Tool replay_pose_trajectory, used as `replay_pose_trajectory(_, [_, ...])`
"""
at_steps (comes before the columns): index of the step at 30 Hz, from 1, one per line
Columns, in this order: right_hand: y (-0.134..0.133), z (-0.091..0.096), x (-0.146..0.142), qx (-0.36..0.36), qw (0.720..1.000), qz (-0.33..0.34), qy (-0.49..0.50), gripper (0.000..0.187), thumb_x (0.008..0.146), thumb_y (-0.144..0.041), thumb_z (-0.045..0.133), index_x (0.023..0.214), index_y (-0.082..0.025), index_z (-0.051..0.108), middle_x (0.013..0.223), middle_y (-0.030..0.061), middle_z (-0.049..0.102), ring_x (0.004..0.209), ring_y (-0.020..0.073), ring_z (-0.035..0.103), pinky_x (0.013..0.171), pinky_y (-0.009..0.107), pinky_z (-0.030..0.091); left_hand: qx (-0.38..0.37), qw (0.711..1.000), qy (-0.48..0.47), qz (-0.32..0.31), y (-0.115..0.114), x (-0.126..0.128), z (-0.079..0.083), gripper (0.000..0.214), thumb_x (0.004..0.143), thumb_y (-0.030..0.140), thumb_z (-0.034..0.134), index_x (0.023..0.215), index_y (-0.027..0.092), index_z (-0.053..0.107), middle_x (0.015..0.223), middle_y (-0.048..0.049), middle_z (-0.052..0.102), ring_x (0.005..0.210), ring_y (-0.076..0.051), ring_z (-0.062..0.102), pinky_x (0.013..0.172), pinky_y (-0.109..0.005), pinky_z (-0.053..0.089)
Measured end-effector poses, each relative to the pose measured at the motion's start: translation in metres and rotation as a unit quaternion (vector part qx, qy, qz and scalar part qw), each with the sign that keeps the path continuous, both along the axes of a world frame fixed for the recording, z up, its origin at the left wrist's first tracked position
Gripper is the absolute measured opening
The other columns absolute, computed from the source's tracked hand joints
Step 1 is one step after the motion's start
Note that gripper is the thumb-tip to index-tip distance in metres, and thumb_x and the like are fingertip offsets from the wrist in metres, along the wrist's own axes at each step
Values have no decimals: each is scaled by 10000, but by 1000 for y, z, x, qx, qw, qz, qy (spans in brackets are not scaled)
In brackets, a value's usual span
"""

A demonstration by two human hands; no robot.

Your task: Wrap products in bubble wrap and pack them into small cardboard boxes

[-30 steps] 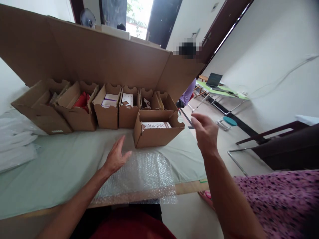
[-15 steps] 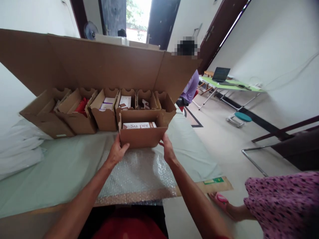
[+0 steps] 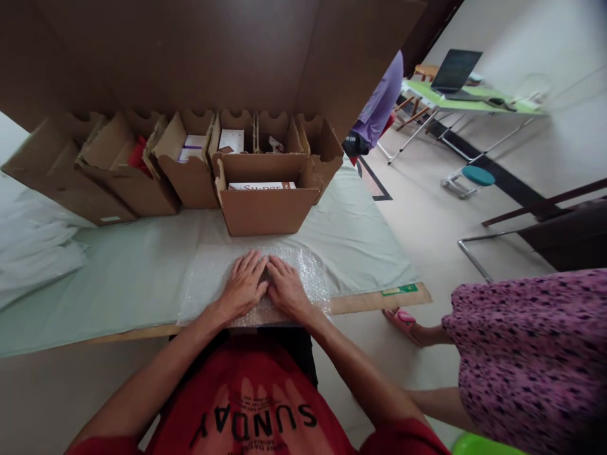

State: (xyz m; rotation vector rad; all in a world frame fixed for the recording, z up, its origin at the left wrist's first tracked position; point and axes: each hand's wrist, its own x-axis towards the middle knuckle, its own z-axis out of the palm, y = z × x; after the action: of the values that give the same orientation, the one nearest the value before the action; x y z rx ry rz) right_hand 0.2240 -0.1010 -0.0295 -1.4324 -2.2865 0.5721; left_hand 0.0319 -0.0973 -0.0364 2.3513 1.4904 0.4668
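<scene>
Both palms lie flat on a sheet of bubble wrap [image 3: 203, 284] at the table's front edge. My left hand [image 3: 244, 284] has its fingers stretched forward, and my right hand [image 3: 288, 287] rests close beside it, the fingertips nearly meeting. Just beyond them stands a small cardboard box [image 3: 270, 212], open at the top, with a white packet [image 3: 260, 186] printed "Su-per" inside. Neither hand touches that box.
Behind it is a row of open cardboard bins, one with a red item [image 3: 139, 155]. A tall cardboard panel [image 3: 190, 50] rises at the back. White plastic [image 3: 38, 234] lies left. A person in a pink patterned skirt [image 3: 531, 360] stands right; another in purple [image 3: 382, 95] is beyond.
My hands have let go of the small cardboard box and come back toward me onto the bubble wrap. The box now stands in front of the bins. The view has tilted down.
</scene>
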Motion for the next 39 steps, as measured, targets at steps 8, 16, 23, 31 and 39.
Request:
replay_pose_trajectory(8, [-1, 0, 110, 33, 966, -181, -183, 458, 1001, -335, 431, 1405, -171, 573, 1541, 155, 501, 1445, 324, 421, 1147, 507, 335, 46, 979, 130, 152, -24, -100, -2, 531, 988, 423, 405, 1454, 196, 520, 1560, -181, 476, 1477, -396, 367, 1175, -622, 271])
replay_pose_trajectory(16, [13, 17, 111, 47, 946, -265, -178, 398, 976, -350, 467, 1260, -152, 662, 1238, 182, 688, 1104, 330, 602, 934, 434, 416, 50, 944, 148, 291, -13, -131, 19, 500, 920, 391, 465, 1277, 92, 646, 1199, -235, 682, 1113, -401, 615, 956, -553, 484])
replay_pose_trajectory(23, [47, 22, 74, -9, 965, -245, -97, 173, 887, -293, 556, 887, -185, 692, 978, 114, 745, 968, 270, 652, 854, 367, 437, -13, 941, 136, 311, 31, -109, 24, 367, 866, 338, 508, 1017, 108, 750, 1016, -221, 714, 996, -376, 650, 884, -477, 509])
replay_pose_trajectory(31, [53, 32, 95, 13, 952, -257, 168, 253, 868, -430, 548, 918, -198, 635, 771, 52, 728, 667, 191, 662, 673, 312, 494, -43, 938, -3, 345, 25, -110, 41, 244, 838, 295, 515, 937, 175, 702, 842, -76, 725, 829, -245, 693, 773, -336, 510])
replay_pose_trajectory(39, [78, 11, 111, -50, 960, -271, 48, 463, 883, -410, 592, 1244, -126, 648, 887, 106, 770, 868, 252, 698, 768, 348, 487, -37, 930, 6, 365, 31, -96, 33, 629, 853, 344, 585, 1428, 101, 510, 1035, -138, 734, 984, -305, 698, 892, -416, 525])
